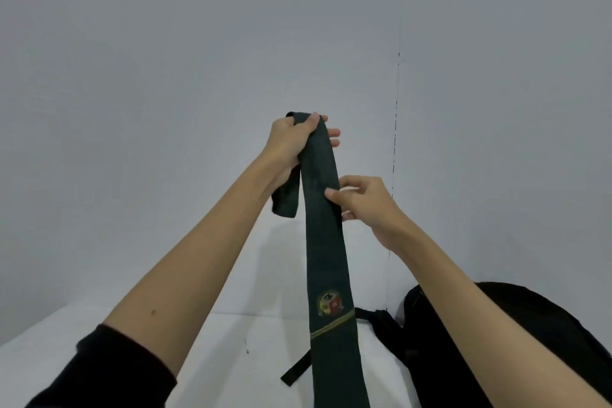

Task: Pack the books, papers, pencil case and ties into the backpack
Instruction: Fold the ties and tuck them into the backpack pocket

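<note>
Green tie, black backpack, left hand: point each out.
green tie (pixel 326 252): head view, mid-length of hanging blade.
black backpack (pixel 543 318): head view, upper body panel.
left hand (pixel 291 139): head view, back of hand.

Two bare forearms, slim and long. Black sleeve (pixel 109 371) pushed up near the left elbow, cuff bunched in soft folds. Small dark mole on the left forearm (pixel 153 312). No sleeve visible on the right forearm (pixel 480 318).

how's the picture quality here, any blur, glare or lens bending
Head view: flat, dim light with no glare; a soft shadow on the wall behind the green tie. Head view: the tie's crest reads soft, the black backpack loses detail in the dark. Head view: wide-angle lens bows the wall seam at right.
</note>
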`<action>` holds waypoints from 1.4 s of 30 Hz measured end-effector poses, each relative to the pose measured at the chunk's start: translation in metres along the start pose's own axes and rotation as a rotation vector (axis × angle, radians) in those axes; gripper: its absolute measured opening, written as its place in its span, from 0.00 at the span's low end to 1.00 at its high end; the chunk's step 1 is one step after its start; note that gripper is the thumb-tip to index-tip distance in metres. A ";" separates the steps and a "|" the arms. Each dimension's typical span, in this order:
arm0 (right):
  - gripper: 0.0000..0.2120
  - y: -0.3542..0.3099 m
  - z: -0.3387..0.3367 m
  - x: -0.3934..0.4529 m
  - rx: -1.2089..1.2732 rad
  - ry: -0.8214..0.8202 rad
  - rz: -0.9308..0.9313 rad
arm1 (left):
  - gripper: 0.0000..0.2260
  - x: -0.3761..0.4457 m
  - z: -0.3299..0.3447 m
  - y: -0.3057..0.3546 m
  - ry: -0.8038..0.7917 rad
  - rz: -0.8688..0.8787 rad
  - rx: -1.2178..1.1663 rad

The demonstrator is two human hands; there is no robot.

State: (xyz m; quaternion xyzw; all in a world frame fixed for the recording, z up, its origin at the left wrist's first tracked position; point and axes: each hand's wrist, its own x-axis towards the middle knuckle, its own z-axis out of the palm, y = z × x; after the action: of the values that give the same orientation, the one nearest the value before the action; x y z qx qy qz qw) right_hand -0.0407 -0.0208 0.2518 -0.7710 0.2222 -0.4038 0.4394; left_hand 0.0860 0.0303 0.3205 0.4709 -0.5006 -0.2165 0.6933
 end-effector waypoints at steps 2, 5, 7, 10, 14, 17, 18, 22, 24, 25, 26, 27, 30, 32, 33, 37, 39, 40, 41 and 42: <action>0.06 -0.009 -0.002 0.003 0.098 0.063 -0.022 | 0.16 -0.003 -0.003 0.003 -0.091 -0.040 -0.057; 0.07 -0.018 -0.006 0.006 0.179 0.108 -0.042 | 0.22 -0.018 -0.009 -0.011 -0.297 -0.174 -0.116; 0.05 -0.022 -0.006 0.007 0.180 0.138 -0.055 | 0.22 -0.028 -0.008 -0.026 -0.407 -0.225 -0.128; 0.04 -0.025 -0.004 0.007 0.151 0.177 -0.035 | 0.14 -0.038 -0.001 -0.045 -0.423 -0.244 -0.217; 0.10 -0.023 -0.005 0.006 0.050 0.194 -0.002 | 0.16 -0.045 0.007 -0.060 -0.400 -0.270 -0.365; 0.06 -0.022 -0.009 0.003 0.056 0.185 0.056 | 0.13 -0.052 0.012 -0.069 -0.434 -0.323 -0.340; 0.06 -0.021 -0.011 0.002 0.057 0.166 0.063 | 0.12 -0.053 0.013 -0.071 -0.436 -0.348 -0.338; 0.19 -0.008 -0.019 -0.001 -0.092 0.118 0.084 | 0.12 -0.057 0.016 -0.072 -0.389 -0.387 -0.412; 0.25 0.003 -0.025 -0.006 -0.150 0.072 0.130 | 0.13 -0.056 0.016 -0.069 -0.352 -0.408 -0.490; 0.28 0.009 -0.026 -0.009 -0.145 0.008 0.147 | 0.14 -0.054 0.016 -0.068 -0.327 -0.414 -0.522; 0.31 0.016 -0.026 -0.014 -0.133 -0.072 0.161 | 0.14 -0.052 0.017 -0.067 -0.296 -0.412 -0.546; 0.33 0.022 -0.024 -0.018 -0.118 -0.145 0.165 | 0.15 -0.050 0.016 -0.066 -0.268 -0.401 -0.563; 0.22 0.040 -0.014 -0.026 -0.057 -0.154 0.136 | 0.17 -0.045 0.017 -0.064 -0.234 -0.366 -0.567; 0.17 0.046 -0.009 -0.028 -0.036 -0.081 0.141 | 0.17 -0.047 0.019 -0.064 -0.262 -0.371 -0.535; 0.17 0.048 -0.007 -0.028 -0.028 -0.062 0.146 | 0.17 -0.049 0.020 -0.064 -0.281 -0.382 -0.530; 0.18 0.052 -0.004 -0.027 0.048 -0.032 0.135 | 0.15 -0.056 0.022 -0.072 -0.307 -0.421 -0.544; 0.17 0.053 -0.004 -0.028 0.059 -0.036 0.133 | 0.15 -0.055 0.021 -0.077 -0.296 -0.422 -0.562; 0.17 0.054 -0.004 -0.028 0.051 -0.043 0.133 | 0.15 -0.054 0.021 -0.078 -0.287 -0.413 -0.558; 0.16 0.056 -0.004 -0.029 0.042 -0.055 0.135 | 0.14 -0.054 0.021 -0.079 -0.280 -0.400 -0.547; 0.15 0.056 -0.004 -0.030 0.033 -0.067 0.136 | 0.14 -0.053 0.021 -0.078 -0.274 -0.387 -0.534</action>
State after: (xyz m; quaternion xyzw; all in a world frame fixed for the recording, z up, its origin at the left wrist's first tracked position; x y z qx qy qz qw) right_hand -0.0608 -0.0313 0.1919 -0.7598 0.2525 -0.3505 0.4860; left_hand 0.0595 0.0256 0.2276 0.3259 -0.4164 -0.5282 0.6643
